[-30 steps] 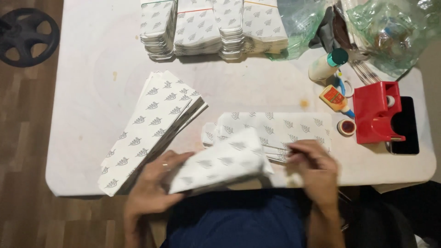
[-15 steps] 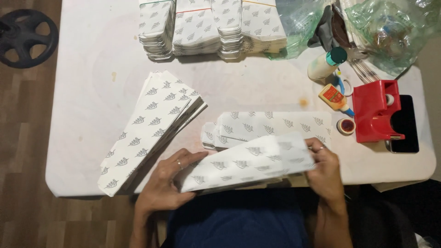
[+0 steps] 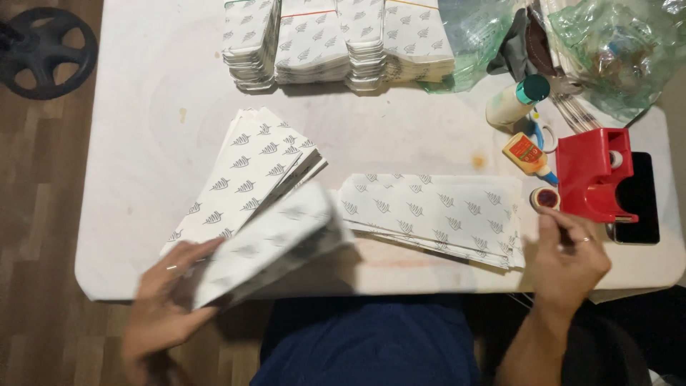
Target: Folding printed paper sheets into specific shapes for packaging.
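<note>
Left hand (image 3: 171, 293) of mine lies flat with fingers spread on a blurred, leaf-printed paper bag (image 3: 268, 246) at the near left edge of the white table (image 3: 143, 107), pressing it rather than closing round it. That bag lies slanted over the near end of the fanned pile (image 3: 250, 171) just beside it. Right of it sits a second, flat pile (image 3: 436, 214) of the same bags. Bundled stacks (image 3: 336, 39) stand along the far edge. My right hand (image 3: 568, 261) hovers at the near right, fingers curled in narrow around something thin; I cannot tell what. Just beyond it stand a red dispenser (image 3: 593, 175), a dark phone (image 3: 639, 196), a small glue bottle (image 3: 527, 154) and a little round tape roll (image 3: 546, 199).
</note>
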